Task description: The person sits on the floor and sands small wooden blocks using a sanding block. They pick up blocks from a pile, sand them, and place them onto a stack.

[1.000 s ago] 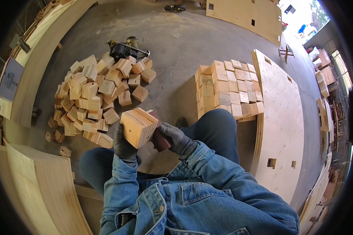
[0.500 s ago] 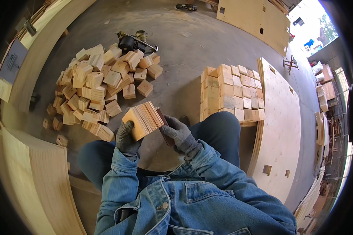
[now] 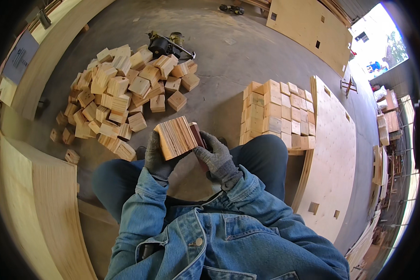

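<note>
Wooden block [image 3: 175, 136] between gloved hands, grain toward lower right

The grey-gloved left hand [image 3: 157, 161] is mostly hidden behind the layered square wooden block [image 3: 176, 137] — only part of a dark reddish object [image 3: 197, 135] shows beside it — too little to identify.

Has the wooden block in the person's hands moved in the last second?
Cannot tell: the wooden block stays above the lap between both gloved hands, beside the neat stack; the camera itself shifts.

Pale striped wood block [image 3: 175, 136], probably pine-coloured.
</note>
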### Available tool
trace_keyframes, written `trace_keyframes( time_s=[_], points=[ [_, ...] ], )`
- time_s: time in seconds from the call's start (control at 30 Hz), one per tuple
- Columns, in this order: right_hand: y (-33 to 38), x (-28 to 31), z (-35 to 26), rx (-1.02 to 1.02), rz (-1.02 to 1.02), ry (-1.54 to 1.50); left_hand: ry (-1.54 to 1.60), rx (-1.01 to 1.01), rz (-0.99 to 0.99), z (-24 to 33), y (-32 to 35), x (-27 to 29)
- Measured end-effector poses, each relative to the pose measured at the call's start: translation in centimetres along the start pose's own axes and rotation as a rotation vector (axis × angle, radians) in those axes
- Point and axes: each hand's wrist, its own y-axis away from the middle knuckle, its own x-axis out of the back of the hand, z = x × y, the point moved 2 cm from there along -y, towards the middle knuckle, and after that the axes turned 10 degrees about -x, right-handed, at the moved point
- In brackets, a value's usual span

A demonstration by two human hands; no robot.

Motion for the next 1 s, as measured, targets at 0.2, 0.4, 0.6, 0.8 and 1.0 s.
trace_keyframes(
  time_s=[0.2,0.4,0.6,0.8,1.0],
  points=[
    [0.1,1.4,-0.8,0.059,0.218,0.079,0.118,-0.008,0.105,-0.5,-0.5,2.7],
    [3.0,0.7,-6.9,0.383,0.227,0.509,-0.096,-0.073,0.229,-1.2,-0.9,4.2],
    [2.1,-1.6,-8.5,0.496,0.240,0.755,-0.120,-0.050,0.211,-1.5,-0.6,3.6],
    [-3.3,-0.5,-11.1,0.315,0.246,0.781,-0.077,0.002,0.176,-3.2,-0.4,2.5],
    [3.6,-2.9,-8.3,0.418,0.188,0.765,-0.054,-0.195,0.298,-1.1,-0.4,4.0]
  ],
)
